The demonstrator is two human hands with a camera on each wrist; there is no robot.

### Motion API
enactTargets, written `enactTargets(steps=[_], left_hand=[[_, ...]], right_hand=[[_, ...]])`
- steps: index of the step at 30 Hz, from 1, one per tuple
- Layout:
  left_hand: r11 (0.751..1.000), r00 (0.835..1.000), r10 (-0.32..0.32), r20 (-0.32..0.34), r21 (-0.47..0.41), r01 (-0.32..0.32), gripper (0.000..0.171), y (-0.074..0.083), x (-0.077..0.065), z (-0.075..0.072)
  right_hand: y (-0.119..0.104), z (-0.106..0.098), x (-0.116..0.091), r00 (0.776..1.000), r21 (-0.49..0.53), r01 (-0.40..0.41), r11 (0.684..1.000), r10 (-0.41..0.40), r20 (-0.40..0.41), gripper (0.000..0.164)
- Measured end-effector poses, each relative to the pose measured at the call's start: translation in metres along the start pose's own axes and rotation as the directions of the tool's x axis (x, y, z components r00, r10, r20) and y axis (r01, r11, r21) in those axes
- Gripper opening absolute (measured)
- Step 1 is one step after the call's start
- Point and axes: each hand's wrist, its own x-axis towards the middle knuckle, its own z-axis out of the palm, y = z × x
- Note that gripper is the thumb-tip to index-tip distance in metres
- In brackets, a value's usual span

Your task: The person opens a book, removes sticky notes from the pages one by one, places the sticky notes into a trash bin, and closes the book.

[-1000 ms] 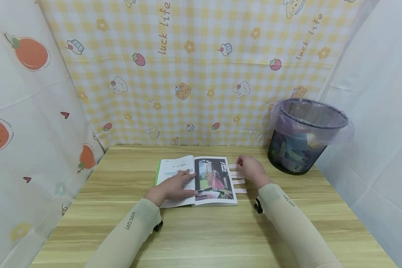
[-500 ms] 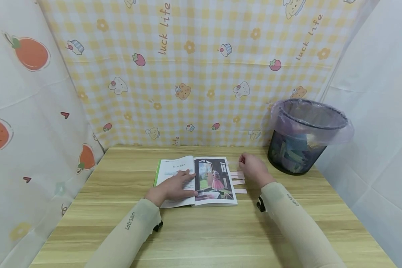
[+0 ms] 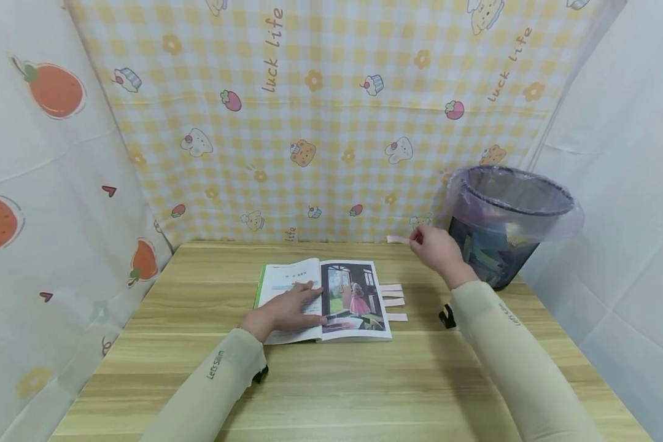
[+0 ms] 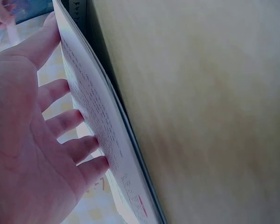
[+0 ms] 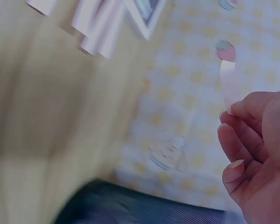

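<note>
An open book (image 3: 356,298) lies on the table, a picture of a figure in a pink dress on its right page. Across its left page and the fold, my left hand (image 3: 287,309) rests with fingers spread and fairly straight; in the left wrist view the fingertips (image 4: 95,168) press on the printed page. Several pale pink paper strips (image 3: 393,302) stick out from the book's right edge. My right hand (image 3: 439,250) is raised beyond the book's upper right, pinching one pale strip (image 5: 227,84) by its end between thumb and index finger. The strip's free end points left in the head view.
A black mesh wastebasket (image 3: 483,245) with a translucent purple liner (image 3: 563,218) stands at the table's back right, scraps showing through its wall. The wooden table (image 3: 331,393) ends at a yellow checked curtain (image 3: 331,184). White curtains hang on both sides.
The topmost strip has come away from the book's right edge in my right hand. That hand has moved up and right, toward the wastebasket. My left hand has stayed on the book.
</note>
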Motion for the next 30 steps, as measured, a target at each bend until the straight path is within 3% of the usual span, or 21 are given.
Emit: enactTargets(steps=[9, 16, 24, 30], left_hand=[[1.0, 1.0, 0.021, 0.002, 0.002, -0.021, 0.086, 0.0, -0.002, 0.001], [1.0, 1.0, 0.014, -0.003, 0.005, -0.014, 0.086, 0.002, -0.003, -0.001], [1.0, 1.0, 0.018, 0.0, 0.009, -0.018, 0.086, 0.0, -0.003, -0.001], [1.0, 1.0, 0.016, 0.0, 0.005, -0.016, 0.086, 0.0, -0.003, -0.001]], right_hand=[[-0.007, -0.07, 0.005, 0.996, -0.01, -0.01, 1.0, 0.009, -0.092, 0.025], [0.007, -0.114, 0.003, 0.981, -0.002, -0.035, 0.999, 0.034, -0.192, 0.03], [0.029, -0.15, -0.006, 0.968, 0.014, -0.118, 0.993, 0.119, -0.221, 0.038], [0.054, -0.165, -0.013, 0.942, -0.017, -0.185, 0.983, 0.173, -0.288, 0.039]])
